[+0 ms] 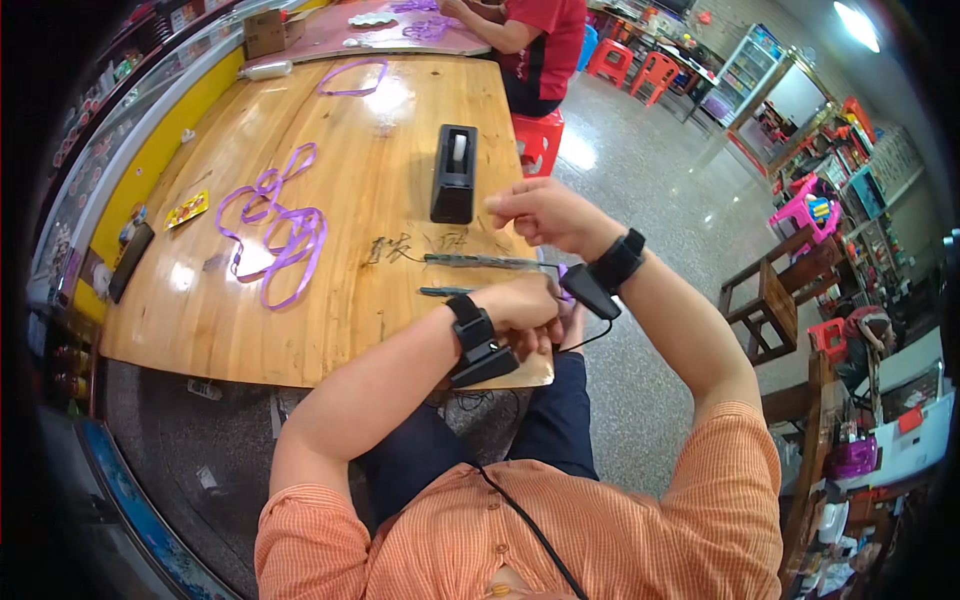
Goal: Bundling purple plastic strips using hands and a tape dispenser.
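My left hand (527,304) is curled at the table's near right corner. A bit of purple ribbon (566,279) shows beside its fingers and appears gripped in them; most of it is hidden. My right hand (556,213) is raised past the right edge, thumb and fingers pinched together. Whatever is between those fingertips is too small to make out. Just left of it stands a black tape dispenser (454,196) with a pale roll. A long dark, thin tool (480,261) lies beyond my left hand, with a shorter pen-like thing (445,291) nearer me.
Loose purple ribbons (290,240) lie tangled on the left of the wooden table (370,170), near a yellow packet (187,210). One ribbon loop (355,92) rests farther off. A person in a red shirt (545,45) sits at the far right, on a red stool (540,140).
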Tool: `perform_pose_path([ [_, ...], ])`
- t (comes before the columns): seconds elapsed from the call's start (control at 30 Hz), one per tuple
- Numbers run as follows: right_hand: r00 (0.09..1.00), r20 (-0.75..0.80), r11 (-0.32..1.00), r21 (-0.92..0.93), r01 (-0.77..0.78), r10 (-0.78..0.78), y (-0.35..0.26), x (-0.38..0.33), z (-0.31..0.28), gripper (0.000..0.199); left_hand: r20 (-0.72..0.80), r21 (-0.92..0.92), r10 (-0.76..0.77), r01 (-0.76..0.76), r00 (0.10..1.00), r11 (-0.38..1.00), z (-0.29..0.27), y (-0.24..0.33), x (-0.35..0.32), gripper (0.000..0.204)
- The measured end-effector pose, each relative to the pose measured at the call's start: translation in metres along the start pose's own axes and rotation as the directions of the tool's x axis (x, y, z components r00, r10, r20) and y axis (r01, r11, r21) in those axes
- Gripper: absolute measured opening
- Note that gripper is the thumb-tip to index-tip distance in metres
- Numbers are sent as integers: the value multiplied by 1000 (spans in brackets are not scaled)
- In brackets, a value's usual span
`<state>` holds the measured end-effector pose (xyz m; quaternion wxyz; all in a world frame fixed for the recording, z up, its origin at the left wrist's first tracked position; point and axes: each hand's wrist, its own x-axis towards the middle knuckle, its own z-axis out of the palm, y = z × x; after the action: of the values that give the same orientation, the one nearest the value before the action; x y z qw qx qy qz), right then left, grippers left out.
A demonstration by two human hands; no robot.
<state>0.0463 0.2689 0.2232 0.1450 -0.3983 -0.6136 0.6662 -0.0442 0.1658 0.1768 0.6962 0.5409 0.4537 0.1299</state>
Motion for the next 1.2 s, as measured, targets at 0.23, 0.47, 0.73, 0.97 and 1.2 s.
perform_pose_path([
  [0.23,989,148,842,-536,59,24,18,-61,-68,17,-13,6,60,-60,998,998,-3,-2,7,24],
  [0.47,967,254,578,-788,211,-8,26,-65,-77,26,-26,-22,58,-59,998,998,-2,-3,12,20],
  [0.73,979,204,470,-863,185,-11,35,-55,-78,29,-28,-48,52,-53,998,997,1,-1,12,23],
  [0.97,988,-14,192,-981,16,-151,28,-71,-62,26,-35,-40,82,-83,996,996,-2,-4,12,20],
  [1.2,825,408,257,-812,524,-391,51,-60,-81,16,-52,-22,85,-87,995,996,-1,-4,14,20],
])
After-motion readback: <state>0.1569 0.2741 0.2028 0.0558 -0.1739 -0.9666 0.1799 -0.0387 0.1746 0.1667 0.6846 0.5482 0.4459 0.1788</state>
